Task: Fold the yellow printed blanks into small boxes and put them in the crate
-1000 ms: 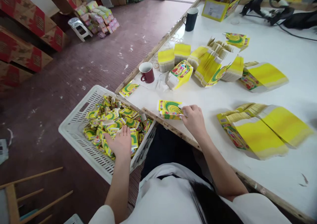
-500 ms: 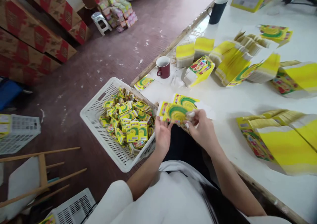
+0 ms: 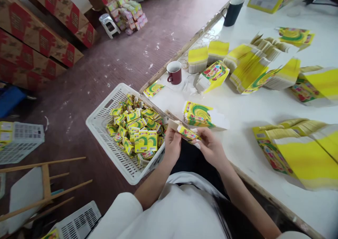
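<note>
A small yellow and green carton (image 3: 187,132) is held in front of me, over the table edge. My left hand (image 3: 172,145) grips its left end, where a white flap shows. At its right end, my right hand (image 3: 211,145) has its fingers closed on the carton. Just beyond it on the table lies a short stack of flat yellow cartons (image 3: 198,113) with white flaps pointing right. To the left stands a white plastic basket (image 3: 104,140) holding many small folded cartons (image 3: 142,140).
Bundles of flat yellow cartons (image 3: 303,151) cover the right of the white table (image 3: 245,140). A dark red mug (image 3: 174,73) and a dark mug (image 3: 233,12) stand near its edge. On the floor are a wooden chair (image 3: 46,182), more baskets (image 3: 27,144) and stacked cardboard boxes (image 3: 39,38).
The carton has turned from its broad face toward me to a narrow side and come lower. Both hands have stayed on it, the right one shifting slightly toward me.
</note>
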`<action>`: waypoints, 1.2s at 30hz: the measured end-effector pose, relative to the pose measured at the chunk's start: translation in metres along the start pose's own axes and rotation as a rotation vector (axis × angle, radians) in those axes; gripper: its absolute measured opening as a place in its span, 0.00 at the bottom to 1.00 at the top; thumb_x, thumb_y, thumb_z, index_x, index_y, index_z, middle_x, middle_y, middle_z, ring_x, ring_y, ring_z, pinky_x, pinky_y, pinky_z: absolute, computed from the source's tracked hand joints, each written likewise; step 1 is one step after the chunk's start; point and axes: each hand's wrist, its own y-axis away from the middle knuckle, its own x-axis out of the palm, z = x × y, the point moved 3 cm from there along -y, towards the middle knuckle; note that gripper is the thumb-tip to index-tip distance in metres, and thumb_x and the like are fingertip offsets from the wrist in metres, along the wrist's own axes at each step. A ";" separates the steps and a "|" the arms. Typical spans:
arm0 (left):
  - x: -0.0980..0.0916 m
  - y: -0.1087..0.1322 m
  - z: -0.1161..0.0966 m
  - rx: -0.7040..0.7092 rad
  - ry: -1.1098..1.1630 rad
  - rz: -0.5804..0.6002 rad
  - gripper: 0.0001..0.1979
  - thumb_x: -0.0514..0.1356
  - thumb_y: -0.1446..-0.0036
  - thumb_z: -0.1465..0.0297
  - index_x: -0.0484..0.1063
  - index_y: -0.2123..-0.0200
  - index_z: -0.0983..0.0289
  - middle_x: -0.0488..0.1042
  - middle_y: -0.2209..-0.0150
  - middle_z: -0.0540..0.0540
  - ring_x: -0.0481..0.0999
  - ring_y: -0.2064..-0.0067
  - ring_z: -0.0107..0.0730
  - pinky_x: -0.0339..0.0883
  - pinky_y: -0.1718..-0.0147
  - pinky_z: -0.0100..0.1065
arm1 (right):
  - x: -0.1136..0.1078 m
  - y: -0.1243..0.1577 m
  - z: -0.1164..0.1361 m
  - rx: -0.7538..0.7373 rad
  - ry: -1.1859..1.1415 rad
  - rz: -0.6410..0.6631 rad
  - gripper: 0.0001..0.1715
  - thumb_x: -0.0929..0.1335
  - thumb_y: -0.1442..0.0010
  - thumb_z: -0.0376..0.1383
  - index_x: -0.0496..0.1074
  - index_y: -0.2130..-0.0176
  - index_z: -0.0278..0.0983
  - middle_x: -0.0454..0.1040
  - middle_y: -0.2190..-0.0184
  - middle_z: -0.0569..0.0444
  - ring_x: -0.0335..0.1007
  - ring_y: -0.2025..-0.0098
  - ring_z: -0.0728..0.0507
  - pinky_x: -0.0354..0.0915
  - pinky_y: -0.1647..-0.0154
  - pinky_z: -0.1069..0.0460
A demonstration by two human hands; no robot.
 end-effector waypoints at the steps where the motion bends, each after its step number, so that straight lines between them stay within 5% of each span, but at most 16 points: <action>1: -0.005 0.000 -0.001 0.012 -0.031 0.006 0.28 0.73 0.58 0.45 0.77 0.64 0.61 0.80 0.64 0.52 0.79 0.61 0.32 0.73 0.55 0.34 | -0.007 -0.001 0.002 -0.044 0.040 -0.001 0.05 0.68 0.36 0.35 0.70 0.57 0.41 0.74 0.67 0.57 0.69 0.68 0.47 0.65 0.66 0.53; 4: -0.016 -0.004 -0.015 0.025 -0.110 0.110 0.21 0.71 0.48 0.52 0.78 0.60 0.62 0.82 0.65 0.53 0.82 0.62 0.36 0.74 0.55 0.38 | -0.024 -0.004 0.011 -0.174 0.188 -0.027 0.09 0.66 0.37 0.27 0.72 0.61 0.41 0.76 0.69 0.59 0.70 0.69 0.48 0.65 0.67 0.54; 7: -0.025 -0.009 -0.051 0.153 -0.171 0.253 0.25 0.64 0.41 0.50 0.74 0.46 0.59 0.82 0.51 0.59 0.81 0.48 0.42 0.72 0.46 0.42 | -0.037 -0.004 0.020 -0.301 0.390 -0.106 0.14 0.66 0.38 0.24 0.75 0.60 0.42 0.78 0.67 0.56 0.71 0.64 0.46 0.66 0.61 0.51; 10: -0.024 -0.008 -0.078 0.259 -0.408 0.458 0.45 0.71 0.53 0.46 0.64 0.36 0.58 0.71 0.36 0.63 0.68 0.33 0.50 0.60 0.35 0.46 | -0.035 0.000 0.029 -0.439 0.612 -0.074 0.15 0.67 0.37 0.25 0.78 0.61 0.45 0.80 0.65 0.56 0.70 0.59 0.44 0.64 0.49 0.47; 13: -0.013 -0.002 -0.067 0.097 -0.820 0.645 0.49 0.79 0.64 0.56 0.66 0.38 0.60 0.76 0.42 0.62 0.75 0.41 0.54 0.67 0.41 0.47 | -0.021 0.006 0.033 -0.518 0.652 -0.009 0.15 0.68 0.35 0.28 0.78 0.60 0.50 0.79 0.62 0.58 0.70 0.53 0.43 0.54 0.34 0.40; 15: -0.006 0.003 -0.051 0.014 -0.983 0.614 0.37 0.75 0.57 0.60 0.70 0.43 0.61 0.80 0.53 0.57 0.80 0.51 0.49 0.72 0.51 0.44 | -0.016 0.007 0.029 -0.414 0.597 -0.147 0.11 0.70 0.36 0.35 0.77 0.55 0.49 0.77 0.51 0.53 0.66 0.43 0.38 0.49 0.30 0.34; 18: 0.000 0.010 -0.032 0.114 -0.998 0.475 0.33 0.72 0.52 0.62 0.69 0.44 0.60 0.80 0.55 0.56 0.80 0.55 0.46 0.72 0.55 0.41 | -0.013 0.004 0.011 -0.086 0.311 -0.334 0.32 0.72 0.40 0.48 0.68 0.41 0.41 0.66 0.38 0.40 0.60 0.35 0.31 0.54 0.32 0.29; 23: 0.000 0.018 -0.026 0.298 -0.937 0.463 0.35 0.71 0.52 0.66 0.65 0.41 0.59 0.77 0.49 0.60 0.78 0.48 0.48 0.71 0.49 0.44 | 0.007 0.000 -0.012 0.398 -0.469 0.039 0.36 0.68 0.41 0.60 0.73 0.45 0.39 0.79 0.51 0.42 0.74 0.44 0.33 0.71 0.43 0.35; 26: -0.002 0.016 -0.027 0.343 -0.932 0.517 0.32 0.70 0.50 0.67 0.65 0.43 0.59 0.75 0.47 0.62 0.77 0.45 0.50 0.70 0.45 0.46 | 0.012 0.001 -0.013 0.439 -0.638 0.189 0.40 0.69 0.45 0.65 0.76 0.48 0.40 0.81 0.55 0.43 0.76 0.46 0.33 0.74 0.46 0.37; 29: -0.003 0.013 -0.026 0.370 -0.971 0.565 0.32 0.69 0.49 0.67 0.63 0.42 0.59 0.74 0.46 0.64 0.76 0.44 0.51 0.70 0.46 0.48 | 0.011 -0.001 -0.016 0.409 -0.672 0.177 0.43 0.63 0.42 0.69 0.76 0.45 0.42 0.80 0.50 0.42 0.75 0.44 0.34 0.73 0.45 0.37; 36: 0.002 0.019 -0.025 0.491 -1.084 0.636 0.24 0.62 0.52 0.76 0.64 0.50 0.59 0.75 0.51 0.60 0.78 0.49 0.47 0.73 0.52 0.43 | 0.009 -0.007 0.000 0.335 -0.477 0.207 0.46 0.70 0.44 0.64 0.71 0.38 0.41 0.78 0.44 0.43 0.72 0.39 0.32 0.65 0.36 0.34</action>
